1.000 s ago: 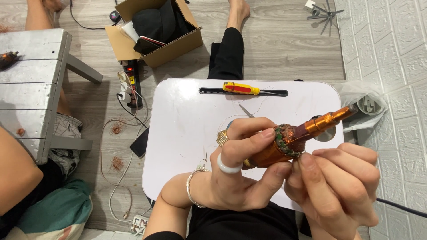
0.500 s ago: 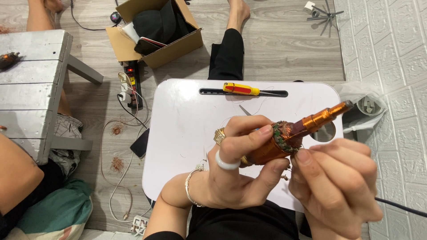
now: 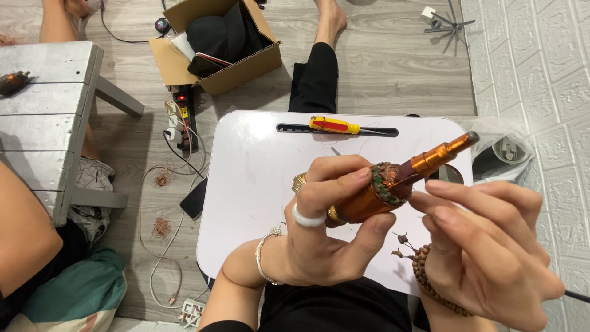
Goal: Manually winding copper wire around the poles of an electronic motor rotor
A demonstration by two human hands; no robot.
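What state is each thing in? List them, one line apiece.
Left hand: closed around the copper-wound part.
Right hand: fingertips at the part, holding nothing that can be seen.
Copper-wound part: held tilted above the white lap table.
Screwdriver: lying in the table's slot, untouched.
Cardboard box: open, dark items inside.
Power strip: red light on, cables plugged in.

copper-wound rotor (image 3: 393,184) base hidden in left hand (image 3: 326,240), right hand (image 3: 491,252) cut off below
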